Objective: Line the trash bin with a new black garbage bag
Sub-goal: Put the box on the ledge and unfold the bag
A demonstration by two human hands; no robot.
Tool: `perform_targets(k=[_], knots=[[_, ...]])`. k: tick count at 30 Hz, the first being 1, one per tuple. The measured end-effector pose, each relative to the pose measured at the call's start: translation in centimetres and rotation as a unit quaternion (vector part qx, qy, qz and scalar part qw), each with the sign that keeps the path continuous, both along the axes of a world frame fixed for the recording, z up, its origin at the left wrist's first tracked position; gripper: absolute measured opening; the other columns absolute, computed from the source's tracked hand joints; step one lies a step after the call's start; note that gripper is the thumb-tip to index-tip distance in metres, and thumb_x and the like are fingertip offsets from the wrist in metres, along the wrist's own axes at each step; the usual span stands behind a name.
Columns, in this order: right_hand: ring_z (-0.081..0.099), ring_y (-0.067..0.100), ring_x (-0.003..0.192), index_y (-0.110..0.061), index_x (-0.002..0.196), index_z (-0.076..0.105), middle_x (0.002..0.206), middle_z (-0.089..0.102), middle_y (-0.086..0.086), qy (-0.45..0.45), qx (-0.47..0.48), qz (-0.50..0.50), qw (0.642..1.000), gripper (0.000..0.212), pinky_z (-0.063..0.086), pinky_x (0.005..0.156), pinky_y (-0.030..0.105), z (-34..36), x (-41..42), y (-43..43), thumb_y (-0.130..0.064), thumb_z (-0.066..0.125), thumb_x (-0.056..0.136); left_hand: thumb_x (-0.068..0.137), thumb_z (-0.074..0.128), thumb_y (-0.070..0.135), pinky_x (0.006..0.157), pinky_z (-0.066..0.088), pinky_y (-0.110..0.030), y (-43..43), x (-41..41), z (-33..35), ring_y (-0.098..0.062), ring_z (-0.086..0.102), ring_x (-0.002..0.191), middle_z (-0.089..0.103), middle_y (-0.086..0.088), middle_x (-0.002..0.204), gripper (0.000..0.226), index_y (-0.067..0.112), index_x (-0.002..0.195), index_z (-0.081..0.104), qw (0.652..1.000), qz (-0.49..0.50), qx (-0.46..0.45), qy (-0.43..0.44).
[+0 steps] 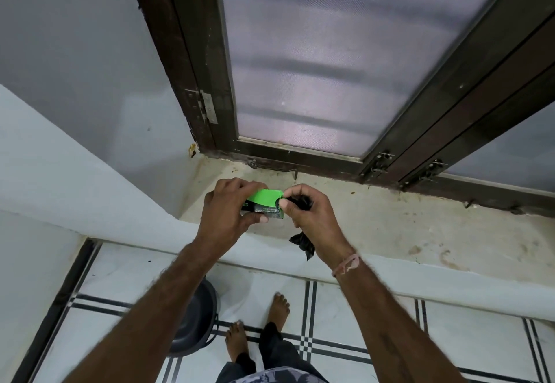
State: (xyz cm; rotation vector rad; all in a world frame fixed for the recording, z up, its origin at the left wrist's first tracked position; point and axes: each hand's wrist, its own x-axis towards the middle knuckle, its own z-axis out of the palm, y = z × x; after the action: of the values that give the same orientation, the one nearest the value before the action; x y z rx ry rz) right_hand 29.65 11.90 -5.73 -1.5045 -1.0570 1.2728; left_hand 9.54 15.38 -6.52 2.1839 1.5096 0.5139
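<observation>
My left hand [228, 211] grips a small green and black box of garbage bags [265, 202] above the window sill. My right hand [309, 214] pinches a black garbage bag [301, 244] at the box's right end; the bag's crumpled tail hangs out below my palm. The dark grey trash bin [195, 322] stands on the floor beneath my left forearm, which hides part of it. I cannot see a liner inside the bin.
A stained stone window sill [390, 232] runs under a dark wooden window frame [300, 160] with a mesh screen. White floor tiles with black stripes [330, 337] lie below, and my bare feet [270, 322] stand right of the bin. A wall [60, 82] closes the left side.
</observation>
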Motion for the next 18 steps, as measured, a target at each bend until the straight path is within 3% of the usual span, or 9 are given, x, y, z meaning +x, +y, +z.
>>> perform_targets(k=[5, 7, 12, 15, 17, 18], knots=[[0.059, -0.003, 0.07, -0.01, 0.111, 0.075, 0.099, 0.073, -0.001, -0.007, -0.044, -0.006, 0.999, 0.018, 0.05, 0.064, 0.02, -2.1, -0.1, 1.2, -0.006, 0.07, 0.095, 0.079, 0.08, 0.045, 0.097, 0.039, -0.046, 1.5, 0.4, -1.3, -0.025, 0.045, 0.125, 0.061, 0.004, 0.127, 0.059, 0.04, 0.133, 0.059, 0.996, 0.034, -0.027, 0.076], [0.063, 0.002, 0.081, -0.01, 0.114, 0.075, 0.104, 0.073, -0.002, -0.018, -0.063, 0.003, 0.998, 0.02, 0.052, 0.07, 0.019, -2.9, 0.0, 1.6, -0.006, 0.069, 0.095, 0.081, 0.079, 0.045, 0.103, 0.037, -0.049, 1.9, 0.8, -1.7, -0.026, 0.045, 0.128, 0.06, 0.002, 0.131, 0.06, 0.039, 0.136, 0.058, 0.994, 0.029, -0.026, 0.107], [0.062, 0.013, 0.081, -0.012, 0.115, 0.074, 0.107, 0.076, 0.009, 0.005, -0.066, -0.019, 0.998, 0.02, 0.054, 0.066, 0.022, -2.8, 0.8, 0.9, -0.022, 0.065, 0.101, 0.075, 0.083, 0.049, 0.117, 0.021, -0.063, 1.6, 0.9, -2.0, -0.032, 0.038, 0.145, 0.051, -0.007, 0.15, 0.08, 0.033, 0.147, 0.051, 0.99, 0.021, 0.003, 0.137], [0.057, 0.016, 0.07, -0.011, 0.115, 0.072, 0.099, 0.074, 0.009, 0.088, -0.09, -0.045, 0.991, 0.031, 0.06, 0.064, 0.036, -1.5, 0.0, -0.5, -0.034, 0.054, 0.106, 0.072, 0.086, 0.048, 0.103, 0.04, -0.053, -0.3, 1.2, -0.8, -0.034, 0.049, 0.131, 0.056, -0.011, 0.14, 0.075, 0.021, 0.137, 0.059, 0.99, 0.065, 0.061, 0.106], [0.057, 0.015, 0.069, -0.009, 0.117, 0.07, 0.095, 0.072, 0.007, 0.131, -0.087, -0.043, 0.987, 0.039, 0.058, 0.067, 0.036, -0.6, -1.1, -1.4, -0.037, 0.045, 0.108, 0.085, 0.077, 0.045, 0.082, 0.045, -0.034, -2.5, 1.9, 0.6, -0.021, 0.056, 0.107, 0.061, -0.002, 0.121, 0.049, 0.019, 0.122, 0.059, 0.995, 0.093, 0.046, -0.009], [0.062, 0.017, 0.074, -0.009, 0.118, 0.071, 0.095, 0.073, 0.007, 0.148, -0.083, -0.039, 0.985, 0.043, 0.058, 0.069, 0.035, -0.1, -1.8, -1.7, -0.039, 0.042, 0.109, 0.092, 0.07, 0.046, 0.075, 0.045, -0.027, -3.6, 2.3, 1.3, -0.014, 0.058, 0.099, 0.062, 0.005, 0.113, 0.038, 0.021, 0.117, 0.057, 0.991, 0.098, -0.013, -0.086]])
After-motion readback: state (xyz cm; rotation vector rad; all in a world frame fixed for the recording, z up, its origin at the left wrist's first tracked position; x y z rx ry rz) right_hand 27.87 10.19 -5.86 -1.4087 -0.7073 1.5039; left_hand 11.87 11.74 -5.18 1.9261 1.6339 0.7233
